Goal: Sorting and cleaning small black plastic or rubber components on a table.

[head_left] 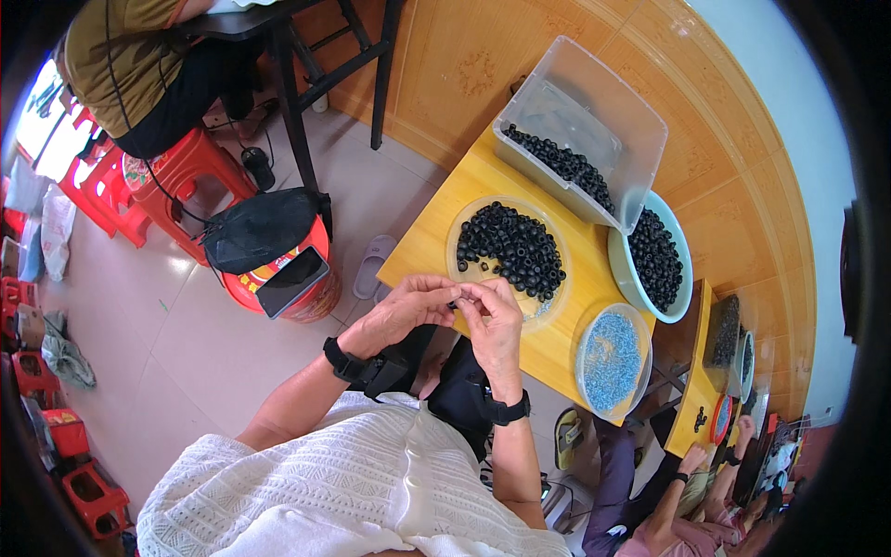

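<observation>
Two hands meet, fingers drawn in: left hand (406, 309) pinches a small black piece (453, 304) at its fingertips; right hand (495, 327), thumb and finger together, hold unclear. Piece too small to read direction or long axis. Just beyond: black beads (506, 237) in round clear tray (474, 273), yellow table (419, 243) beneath.

No words or numbers can be read, the printing on the red bucket (316, 304) being too small.

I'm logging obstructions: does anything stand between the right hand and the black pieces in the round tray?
Nothing visible does. The right hand overlaps the near edge of the clear round tray in this view, and the black pieces lie uncovered beyond it.
</observation>
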Action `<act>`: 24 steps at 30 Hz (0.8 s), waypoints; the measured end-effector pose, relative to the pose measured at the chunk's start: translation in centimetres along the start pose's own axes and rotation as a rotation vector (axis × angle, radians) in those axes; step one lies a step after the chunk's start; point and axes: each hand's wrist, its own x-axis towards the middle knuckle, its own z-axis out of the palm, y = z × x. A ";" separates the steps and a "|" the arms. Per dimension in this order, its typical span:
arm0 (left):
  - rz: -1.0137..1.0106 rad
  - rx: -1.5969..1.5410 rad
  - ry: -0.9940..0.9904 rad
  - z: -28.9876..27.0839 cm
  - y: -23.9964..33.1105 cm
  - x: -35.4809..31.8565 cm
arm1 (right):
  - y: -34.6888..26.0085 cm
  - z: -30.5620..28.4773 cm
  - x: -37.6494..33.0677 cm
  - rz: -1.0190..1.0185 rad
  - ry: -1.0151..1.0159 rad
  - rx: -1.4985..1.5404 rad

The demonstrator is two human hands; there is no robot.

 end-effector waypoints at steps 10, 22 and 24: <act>-0.087 -0.026 0.014 -1.0 -0.5 -0.1 | -0.2 0.2 -0.7 -0.102 -0.031 -0.135; 0.023 -0.112 0.016 -0.9 -0.1 -0.3 | 0.1 -0.1 -0.6 -0.045 0.101 -0.107; 0.035 -0.132 0.001 -0.8 -0.1 -0.3 | 0.0 -0.1 -0.7 -0.046 0.105 -0.109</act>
